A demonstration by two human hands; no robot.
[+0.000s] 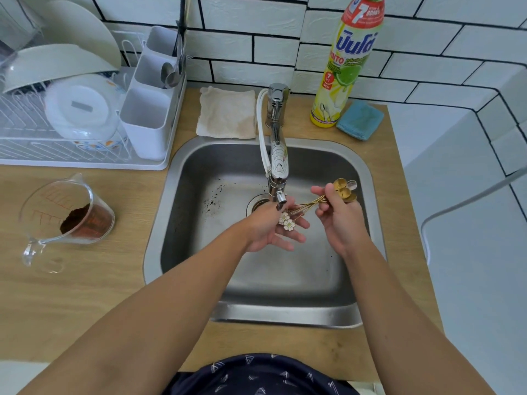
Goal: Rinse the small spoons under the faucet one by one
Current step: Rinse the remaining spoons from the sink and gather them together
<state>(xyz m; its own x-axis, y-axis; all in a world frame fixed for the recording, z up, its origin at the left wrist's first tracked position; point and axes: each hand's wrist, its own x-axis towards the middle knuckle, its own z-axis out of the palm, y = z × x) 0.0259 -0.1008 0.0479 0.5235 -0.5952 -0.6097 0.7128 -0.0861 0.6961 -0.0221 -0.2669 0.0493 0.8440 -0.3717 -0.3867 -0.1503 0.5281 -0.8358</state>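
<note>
Our right hand [339, 218] pinches all the spoons [316, 202] in a bunch over the sink [182, 178]. Our left hand [273, 229] is spread under the tap [278, 166]. We think no spoon is rinsed yet.

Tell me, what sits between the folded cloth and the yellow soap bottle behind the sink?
The chrome faucet base with its white hose stands between the cloth and the bottle, as the head view shows.
</note>
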